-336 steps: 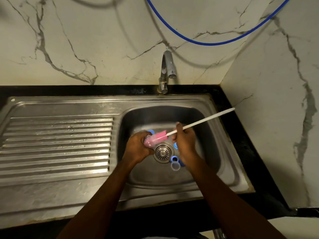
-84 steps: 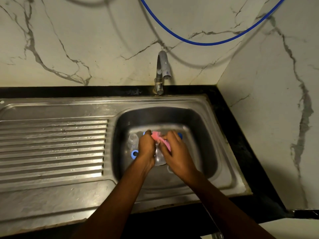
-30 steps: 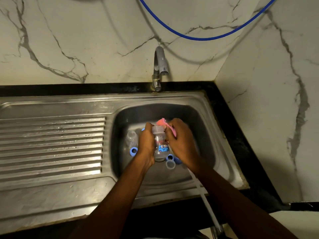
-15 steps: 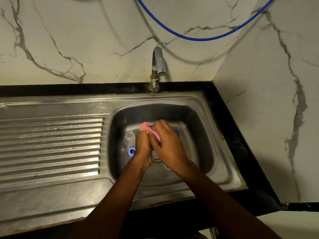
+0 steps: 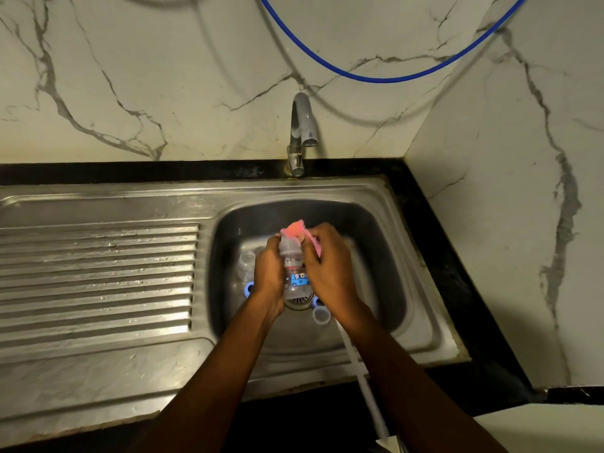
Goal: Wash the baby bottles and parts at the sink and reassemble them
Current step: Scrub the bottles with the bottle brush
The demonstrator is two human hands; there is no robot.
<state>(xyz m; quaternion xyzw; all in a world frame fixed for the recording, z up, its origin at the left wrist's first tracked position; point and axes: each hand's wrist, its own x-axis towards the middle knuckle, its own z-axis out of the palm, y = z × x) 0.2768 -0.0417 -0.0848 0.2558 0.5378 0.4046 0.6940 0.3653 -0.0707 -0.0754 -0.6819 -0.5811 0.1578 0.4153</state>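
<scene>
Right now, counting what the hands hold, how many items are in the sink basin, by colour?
Clear: 3 (bottle in the left hand, loose clear piece, cap)
Blue: 2 (ring by the left wrist, ring by the right wrist)
Pink: 1 (brush in the right hand)
Total: 6 visible; the hands may hide more.

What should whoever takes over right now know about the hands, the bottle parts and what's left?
Left hand grips the clear bottle above the basin.
Right hand holds the pink sponge brush against the bottle's top, white handle trailing under the forearm.
Lying in the basin: a clear part, a blue ring, a clear cap.
Tap shows no water.
Done: bottle taken apart.
Left: finish scrubbing, rinse, reassemble.
</scene>
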